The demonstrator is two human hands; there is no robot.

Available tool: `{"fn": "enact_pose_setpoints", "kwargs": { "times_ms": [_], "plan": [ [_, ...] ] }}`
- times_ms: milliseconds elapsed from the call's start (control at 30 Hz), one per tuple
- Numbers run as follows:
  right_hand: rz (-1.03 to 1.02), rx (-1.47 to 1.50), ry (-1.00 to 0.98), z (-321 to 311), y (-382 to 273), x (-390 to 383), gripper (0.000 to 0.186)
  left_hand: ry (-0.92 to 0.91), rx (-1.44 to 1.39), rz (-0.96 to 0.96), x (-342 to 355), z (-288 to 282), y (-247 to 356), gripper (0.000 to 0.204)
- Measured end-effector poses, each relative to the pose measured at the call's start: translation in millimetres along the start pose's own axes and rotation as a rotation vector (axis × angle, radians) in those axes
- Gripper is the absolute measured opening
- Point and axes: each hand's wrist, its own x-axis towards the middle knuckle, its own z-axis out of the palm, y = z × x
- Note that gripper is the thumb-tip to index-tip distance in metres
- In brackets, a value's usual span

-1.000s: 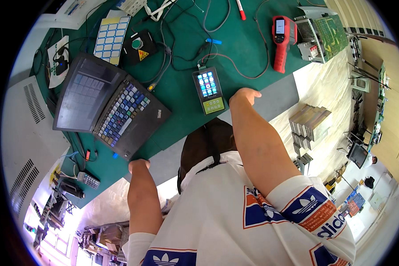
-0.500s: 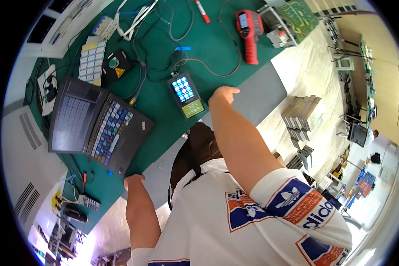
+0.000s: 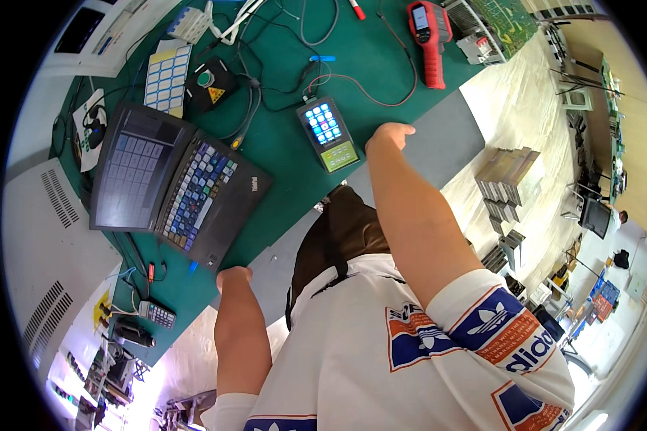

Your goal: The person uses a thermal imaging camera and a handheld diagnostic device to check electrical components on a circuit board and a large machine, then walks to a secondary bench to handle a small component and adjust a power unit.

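Note:
My right hand [image 3: 390, 134] rests at the boundary of the green tabletop and the grey strip [image 3: 446, 133] along its front, with a thumb or finger jutting right. Its other fingers are hidden. Left of it lies a handheld device [image 3: 328, 134] with a lit icon screen and a green-yellow keypad, which it does not touch. My left hand [image 3: 235, 276] is at the same front edge, just below the near corner of an opened black laptop [image 3: 216, 205]. Its fingers are mostly out of sight too. I see nothing held in either hand.
Farther back stand a red handheld instrument [image 3: 431, 43], a metal-framed circuit board unit [image 3: 492, 32] and a black box with a green button [image 3: 210, 85]. Cables [image 3: 316, 61] run across the green tabletop [image 3: 280, 194]. Grey metal parts are stacked [image 3: 507, 172] on the floor to the right.
The whole view has shifted, so the table and its objects appear farther right and slightly higher. Both hands keep about the same places along the table's front edge.

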Motion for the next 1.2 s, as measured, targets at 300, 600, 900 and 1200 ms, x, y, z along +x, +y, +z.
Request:
{"fn": "enact_pose_setpoints", "kwargs": {
  "times_ms": [300, 600, 900, 1200],
  "plan": [
    [-0.017, -0.002, -0.023, -1.9, 2.0, -4.6, 0.081, -0.039, 0.197, 0.068, -19.1, -12.3, -2.3, 0.067],
    [0.001, 0.063, -0.034, -7.1, -2.3, -25.1, 0.081, -0.037, 0.501, 0.085, -5.0, -9.6, -1.4, 0.064],
    [0.017, 0.006, 0.0, 4.1, 1.6, -0.9, 0.081, 0.015, 0.036, 0.051, -22.3, -12.4, -3.1, 0.054],
    [0.012, 0.016, 0.012, 2.6, -0.1, -7.4, 0.081, 0.034, -0.146, 0.0, -21.5, -10.0, -2.2, 0.05]
  ]
}}
